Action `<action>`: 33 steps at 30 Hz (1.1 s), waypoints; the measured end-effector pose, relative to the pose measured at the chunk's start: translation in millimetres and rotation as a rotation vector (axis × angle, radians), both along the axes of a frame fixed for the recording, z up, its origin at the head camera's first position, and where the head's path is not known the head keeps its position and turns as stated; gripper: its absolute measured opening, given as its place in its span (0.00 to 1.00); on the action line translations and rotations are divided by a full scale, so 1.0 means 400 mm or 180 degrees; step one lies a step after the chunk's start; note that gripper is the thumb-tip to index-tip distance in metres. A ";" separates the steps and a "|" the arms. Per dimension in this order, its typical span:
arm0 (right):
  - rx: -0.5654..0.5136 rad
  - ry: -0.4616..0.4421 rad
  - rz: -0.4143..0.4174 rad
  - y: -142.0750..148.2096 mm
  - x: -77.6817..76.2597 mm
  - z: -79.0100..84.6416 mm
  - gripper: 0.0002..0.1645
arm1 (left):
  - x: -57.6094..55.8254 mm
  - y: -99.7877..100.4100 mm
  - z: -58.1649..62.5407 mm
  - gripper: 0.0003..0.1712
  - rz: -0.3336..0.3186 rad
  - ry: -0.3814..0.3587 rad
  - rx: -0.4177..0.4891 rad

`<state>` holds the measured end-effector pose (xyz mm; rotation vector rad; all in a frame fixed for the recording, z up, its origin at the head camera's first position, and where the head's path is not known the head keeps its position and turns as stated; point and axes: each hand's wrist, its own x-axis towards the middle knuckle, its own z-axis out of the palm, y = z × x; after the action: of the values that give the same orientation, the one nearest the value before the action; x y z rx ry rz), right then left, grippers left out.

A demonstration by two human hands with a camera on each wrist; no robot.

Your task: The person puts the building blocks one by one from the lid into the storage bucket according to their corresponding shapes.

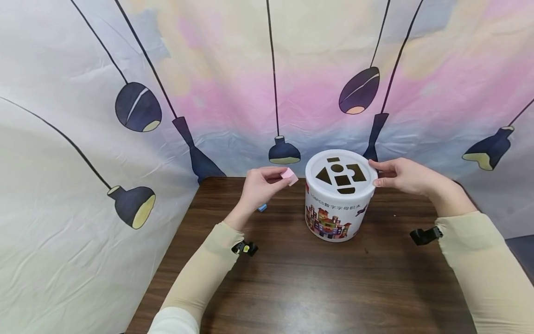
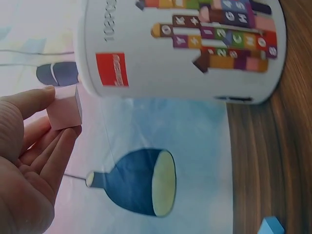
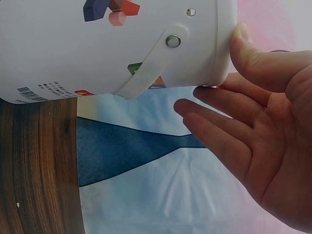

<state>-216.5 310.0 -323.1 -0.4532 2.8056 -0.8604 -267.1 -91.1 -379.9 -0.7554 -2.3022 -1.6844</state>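
Note:
My left hand (image 1: 263, 188) pinches a small pink cube (image 1: 289, 176) between thumb and fingertips, to the left of a white bucket (image 1: 335, 218). In the left wrist view the cube (image 2: 66, 108) is held close to the bucket's lid edge. The bucket stands upright on the table, its white lid (image 1: 310, 171) cut with several shaped holes, among them a triangle, a circle and a square. My right hand (image 1: 402, 176) touches the lid's rim at the right with thumb and fingers. In the right wrist view its fingers (image 3: 219, 117) are extended, the lower ones off the bucket.
A small blue block (image 1: 262, 208) lies on the dark wooden table (image 1: 292, 287), behind the left wrist. The bucket's white handle (image 3: 151, 68) hangs down its side. A cloth backdrop (image 1: 233, 93) printed with hanging lamps rises along the table's back and left edges.

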 end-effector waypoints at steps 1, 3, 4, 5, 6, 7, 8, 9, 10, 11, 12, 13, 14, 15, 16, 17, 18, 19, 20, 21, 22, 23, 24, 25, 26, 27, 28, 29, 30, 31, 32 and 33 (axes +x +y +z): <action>0.0001 0.0001 -0.0003 0.001 0.000 -0.001 0.45 | 0.004 0.008 0.005 0.20 -0.0030 0.0013 0.0006; -0.0002 0.0003 -0.0006 0.001 0.000 0.000 0.45 | 0.012 0.023 0.015 0.19 -0.0100 0.0032 0.0027; 0.0000 0.0009 -0.0013 0.001 0.000 0.000 0.45 | 0.015 0.031 0.020 0.19 -0.0126 0.0037 0.0036; 0.0000 0.0014 -0.0016 0.001 -0.001 0.000 0.45 | 0.019 0.038 0.026 0.20 -0.0162 0.0047 0.0045; -0.0006 0.0017 -0.0017 0.001 -0.001 0.000 0.44 | 0.022 0.046 0.031 0.20 -0.0201 0.0052 0.0049; -0.0014 0.0018 -0.0019 0.001 -0.002 0.000 0.44 | 0.025 0.054 0.036 0.20 -0.0248 0.0051 0.0062; -0.0022 0.0017 -0.0018 0.001 -0.003 0.000 0.44 | 0.028 0.062 0.040 0.20 -0.0288 0.0050 0.0068; -0.0022 0.0021 -0.0016 0.002 -0.003 0.000 0.44 | 0.030 0.070 0.044 0.21 -0.0327 0.0045 0.0078; -0.0022 0.0025 -0.0013 0.002 -0.003 0.000 0.44 | 0.032 0.078 0.048 0.21 -0.0367 0.0049 0.0081; -0.0029 0.0025 -0.0006 0.002 -0.003 0.000 0.44 | 0.034 0.086 0.051 0.21 -0.0404 0.0054 0.0079; -0.0028 0.0027 -0.0005 0.002 -0.004 0.000 0.44 | 0.036 0.094 0.055 0.21 -0.0441 0.0054 0.0080; -0.0026 0.0029 -0.0004 0.001 -0.003 0.000 0.44 | 0.038 0.102 0.058 0.21 -0.0468 0.0066 0.0070; -0.0023 0.0028 -0.0001 0.001 -0.003 0.001 0.44 | 0.040 0.110 0.061 0.21 -0.0489 0.0076 0.0052; -0.0015 0.0030 -0.0008 0.001 -0.003 0.001 0.45 | 0.042 0.118 0.064 0.21 -0.0511 0.0082 0.0036; -0.0014 0.0026 -0.0009 0.001 -0.003 0.001 0.45 | 0.044 0.125 0.067 0.22 -0.0531 0.0079 0.0013; -0.0022 0.0019 -0.0012 0.001 -0.003 0.001 0.45 | 0.046 0.133 0.070 0.22 -0.0549 0.0071 -0.0015; -0.0023 0.0016 -0.0013 0.001 -0.003 0.000 0.44 | 0.048 0.141 0.073 0.22 -0.0565 0.0064 -0.0048; -0.0026 0.0015 -0.0016 0.001 -0.003 0.000 0.44 | 0.050 0.149 0.076 0.23 -0.0583 0.0052 -0.0078; -0.0025 0.0018 -0.0021 0.002 -0.003 -0.001 0.44 | 0.051 0.157 0.079 0.23 -0.0605 0.0039 -0.0107; -0.0022 0.0026 -0.0027 0.003 -0.003 -0.001 0.44 | 0.053 0.165 0.083 0.23 -0.0624 0.0020 -0.0134; -0.0031 0.0028 -0.0025 0.003 -0.003 -0.002 0.44 | 0.055 0.173 0.086 0.24 -0.0643 -0.0002 -0.0159; -0.0037 0.0032 -0.0029 0.003 -0.003 -0.002 0.44 | 0.056 0.180 0.089 0.24 -0.0661 -0.0010 -0.0187; -0.0038 0.0038 -0.0033 0.003 -0.003 -0.002 0.44 | 0.056 0.187 0.092 0.24 -0.0674 -0.0020 -0.0220; -0.0039 0.0041 -0.0037 0.003 -0.002 -0.002 0.44 | 0.057 0.193 0.095 0.24 -0.0689 -0.0036 -0.0243; -0.0048 0.0032 -0.0040 0.003 -0.002 -0.002 0.44 | 0.057 0.199 0.098 0.24 -0.0692 -0.0044 -0.0267; -0.0056 0.0025 -0.0040 0.002 -0.002 -0.002 0.44 | 0.058 0.204 0.100 0.24 -0.0691 -0.0060 -0.0288; -0.0064 0.0017 -0.0040 0.002 -0.002 -0.003 0.43 | 0.057 0.209 0.101 0.25 -0.0687 -0.0070 -0.0314; -0.0064 0.0014 -0.0039 0.002 -0.001 -0.003 0.43 | 0.057 0.214 0.102 0.24 -0.0680 -0.0063 -0.0337; -0.0065 0.0013 -0.0039 0.001 -0.001 -0.004 0.43 | 0.056 0.218 0.103 0.24 -0.0675 -0.0058 -0.0356; -0.0062 0.0013 -0.0038 0.001 -0.001 -0.004 0.43 | 0.055 0.222 0.103 0.24 -0.0665 -0.0044 -0.0374; -0.0064 0.0005 -0.0037 0.001 0.000 -0.004 0.44 | 0.055 0.226 0.103 0.24 -0.0656 -0.0033 -0.0395; -0.0059 0.0003 -0.0038 0.001 0.000 -0.003 0.44 | 0.053 0.230 0.104 0.24 -0.0646 -0.0007 -0.0435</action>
<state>-216.5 310.5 -324.5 -0.4402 2.8063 -0.8897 -245.8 0.9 -338.4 -1.0476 -2.4335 -1.6174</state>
